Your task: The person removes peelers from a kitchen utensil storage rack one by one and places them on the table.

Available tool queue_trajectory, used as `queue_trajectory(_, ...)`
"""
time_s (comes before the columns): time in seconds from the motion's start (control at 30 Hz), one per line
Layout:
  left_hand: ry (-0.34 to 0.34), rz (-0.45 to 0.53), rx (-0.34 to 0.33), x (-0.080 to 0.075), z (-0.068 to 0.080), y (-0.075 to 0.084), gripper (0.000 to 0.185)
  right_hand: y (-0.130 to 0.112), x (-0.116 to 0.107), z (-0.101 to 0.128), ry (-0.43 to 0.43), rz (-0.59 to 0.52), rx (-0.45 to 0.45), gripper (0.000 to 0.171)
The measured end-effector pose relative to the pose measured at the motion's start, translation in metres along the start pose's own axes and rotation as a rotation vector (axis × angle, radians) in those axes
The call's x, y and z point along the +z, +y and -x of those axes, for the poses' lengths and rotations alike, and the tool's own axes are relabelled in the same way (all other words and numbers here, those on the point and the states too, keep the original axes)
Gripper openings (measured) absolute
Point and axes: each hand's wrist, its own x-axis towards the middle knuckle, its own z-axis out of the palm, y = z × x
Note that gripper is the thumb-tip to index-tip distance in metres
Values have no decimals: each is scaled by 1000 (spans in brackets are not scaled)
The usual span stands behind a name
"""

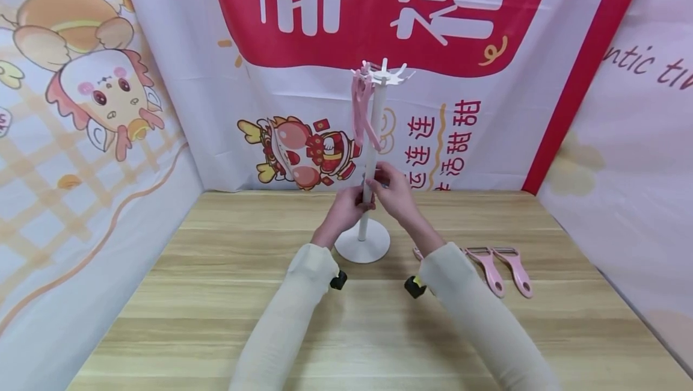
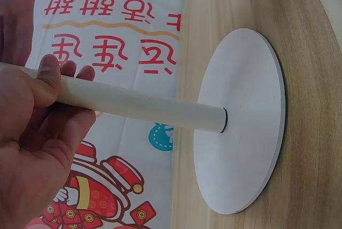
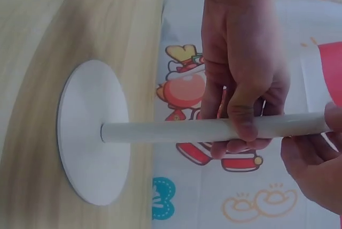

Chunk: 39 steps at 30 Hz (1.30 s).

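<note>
Both hands, left hand (image 1: 344, 209) and right hand (image 1: 394, 193), raised together, fingers curled.

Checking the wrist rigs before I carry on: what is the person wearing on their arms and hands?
Both arms wear long, loose, pale cream sleeves, the left sleeve and the right sleeve reaching to the wrists. A small black camera unit sits under the left wrist; a similar black unit with a yellow-green mark under the right. The left hand and right hand are bare: no gloves, and no rings or watch visible.
</note>
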Motion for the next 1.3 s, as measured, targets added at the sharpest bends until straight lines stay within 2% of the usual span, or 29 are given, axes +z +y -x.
queue_trajectory(0.13, -17, 25, 0, 1, 0, 1, 19, 1, 3, -5, 27, -19, 13, 23)
queue_trajectory(0.33, -19, 17, -5, 0, 1, 0, 23, 5, 4, -8, -31, -58, -17, 18)
queue_trajectory(0.6, -7, 6, -2, -3, 1, -1, 20, 10, 2, -17, -112, -119, 18, 26)
queue_trajectory(0.73, -15, 18, 0, -3, 1, -1, 21, 12, 1, -18, -122, -117, 36, 25)
queue_trajectory(0.87, -19, 23, 0, -2, 1, 0, 24, 11, -1, -16, -113, -110, 39, 22)
queue_trajectory(1.07, -3, -9, 24, -1, 0, 1, 27, 8, 3, -13, -39, -23, -22, 16)
queue_trajectory(1.2, -23, -25, 31, -2, 0, 2, 24, 7, 6, -12, -1, 6, -24, 15)
queue_trajectory(1.3, -45, -19, 25, -5, 3, 1, 24, 7, 9, -12, -4, 7, -14, 14)
